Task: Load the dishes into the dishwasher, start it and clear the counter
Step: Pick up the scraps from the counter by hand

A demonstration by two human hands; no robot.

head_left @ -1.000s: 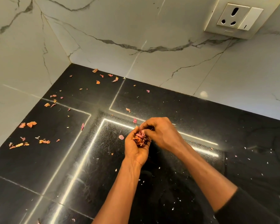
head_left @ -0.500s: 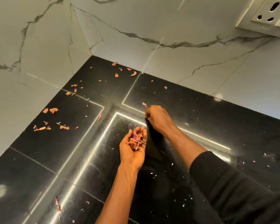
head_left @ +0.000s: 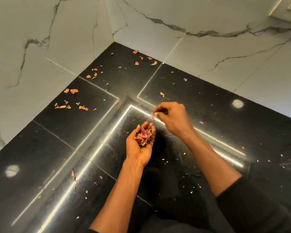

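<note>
Petal scraps (head_left: 143, 136) lie cupped in the left hand (head_left: 138, 149), fingers (head_left: 151, 130) curled; right hand (head_left: 173, 117) fingers pinch one pink scrap (head_left: 152, 118).

The glossy black surface (head_left: 208, 101) runs into a corner of marble walls (head_left: 208, 52) at 12 o'clock. Orange-pink petal scraps (head_left: 74, 91) lie scattered from 9 to 12 o'clock, stray scraps (head_left: 73, 178) at 7 o'clock, and tiny white crumbs (head_left: 165, 159) toward 4 o'clock.

Black sleeve (head_left: 262, 206) above bare right forearm (head_left: 213, 163)
</note>
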